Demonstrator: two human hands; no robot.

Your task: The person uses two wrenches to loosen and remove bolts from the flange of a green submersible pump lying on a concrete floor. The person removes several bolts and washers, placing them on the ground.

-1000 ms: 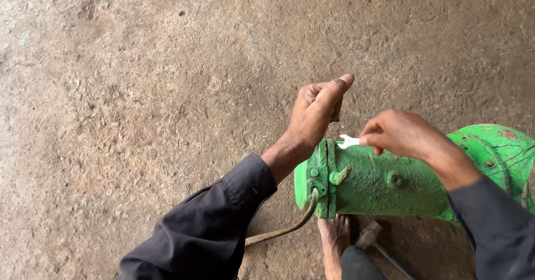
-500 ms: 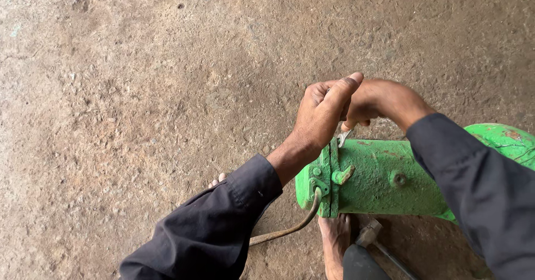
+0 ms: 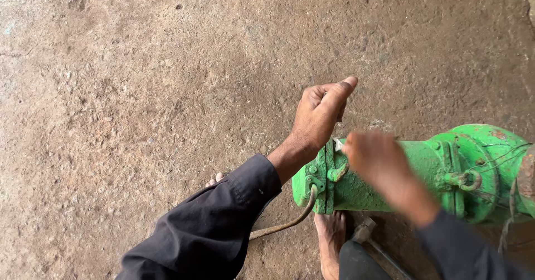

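A green cast-metal machine housing lies on its side on the rough concrete floor. My left hand rests with its wrist against the bolted flange at the housing's left end. Its fingers are half curled and the thumb points up; whether it holds anything is hidden. My right hand is blurred with motion on top of the housing, just right of the left hand. A small white piece shows at its fingertips, between the two hands. Both arms wear dark sleeves.
A bare foot is planted under the housing, and toes show beside my left sleeve. A bent brown hose runs from the flange across the floor. A metal tool lies by the foot. Thin wires wrap the housing's right end.
My right hand has pulled back from behind my left hand toward me and now sits over the top of the housing. My left hand has stayed at the flange.
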